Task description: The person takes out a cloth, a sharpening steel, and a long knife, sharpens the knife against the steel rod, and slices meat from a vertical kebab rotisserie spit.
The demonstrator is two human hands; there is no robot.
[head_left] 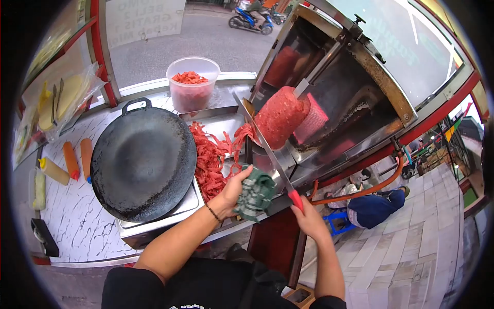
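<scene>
My left hand (236,193) is closed on a folded green-and-white checked cloth (256,194), just in front of the tray. In my right hand (310,219) is a long knife (272,157), gripped by its red handle. Its blade slants up and left, passing in front of the meat cone (282,116) on a vertical spit. Thin red meat shavings (208,159) are heaped in a metal tray (226,123) left of the cone. Some strips hang near the blade. Whether the blade touches the cone I cannot tell.
A large black pan (144,157) sits on a metal stove at the left. Behind it stands a clear tub (191,92) of meat strips. Sauce bottles (53,171) lie at far left. The metal grill housing (355,92) surrounds the spit; an orange hose (360,191) runs at right.
</scene>
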